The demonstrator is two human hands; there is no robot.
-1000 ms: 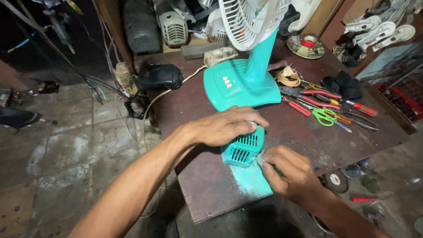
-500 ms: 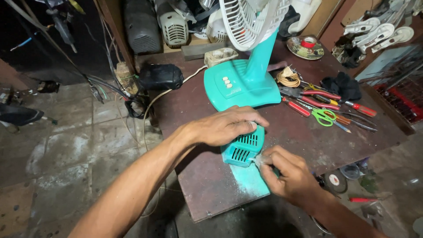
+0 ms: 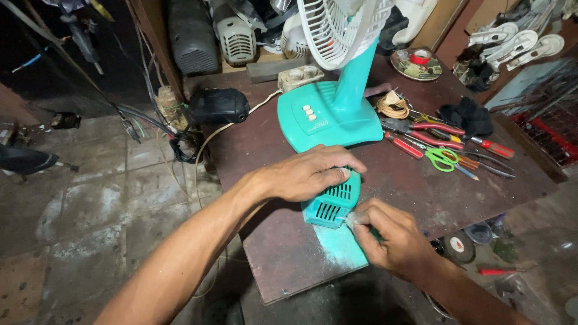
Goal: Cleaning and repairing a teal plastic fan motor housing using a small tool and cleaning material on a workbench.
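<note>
Teal vented cover (image 3: 333, 203) lies under the left hand (image 3: 310, 174)'s clamping grip, right hand (image 3: 391, 238) pinching a small tool at its corner.

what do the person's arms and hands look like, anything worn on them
Both arms are bare as far as the view shows: no sleeves, gloves, watch or bands. The left hand and right hand show no rings. The forearms are lean, and the right hand's fingertips look dusted with pale powder.

Fan base (image 3: 328, 120) blocks ahead; tools (image 3: 442, 147) crowd right.
</note>
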